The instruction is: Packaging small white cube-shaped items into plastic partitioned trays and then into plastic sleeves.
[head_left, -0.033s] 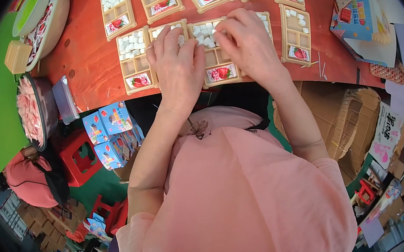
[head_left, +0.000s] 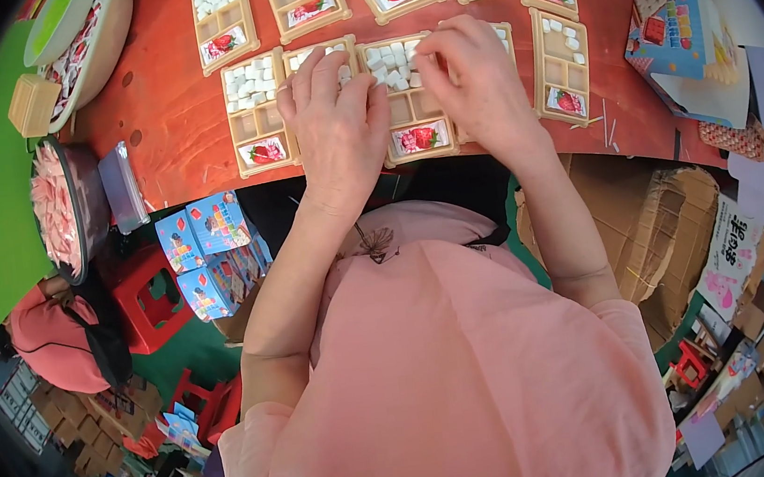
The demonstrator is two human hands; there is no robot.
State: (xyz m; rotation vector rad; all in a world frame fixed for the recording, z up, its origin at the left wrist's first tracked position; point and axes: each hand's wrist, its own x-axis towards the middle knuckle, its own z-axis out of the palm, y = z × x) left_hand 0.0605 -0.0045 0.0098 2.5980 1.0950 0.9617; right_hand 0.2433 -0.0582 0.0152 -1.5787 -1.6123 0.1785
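Observation:
Beige compartment trays lie in two rows on the red table, with white marshmallow-like cubes in their large compartments and a strawberry-print sachet in a small one. My left hand rests over the second tray of the near row, fingers stretched and apart, thumb beside the middle tray. White cubes fill that middle tray's upper compartment. At its right edge my right hand is bent, thumb and forefinger curled together; whatever they pinch is hidden. The tray under this hand is mostly covered.
A black tub of pink sachets and a large cream basin stand at left. Blue printed boxes are stacked below the table edge, beside a red stool. An open blue box sits at right; a cardboard carton is below.
My right hand has shifted slightly right, uncovering a little more of the white cubes in the middle tray. My left hand stays in place.

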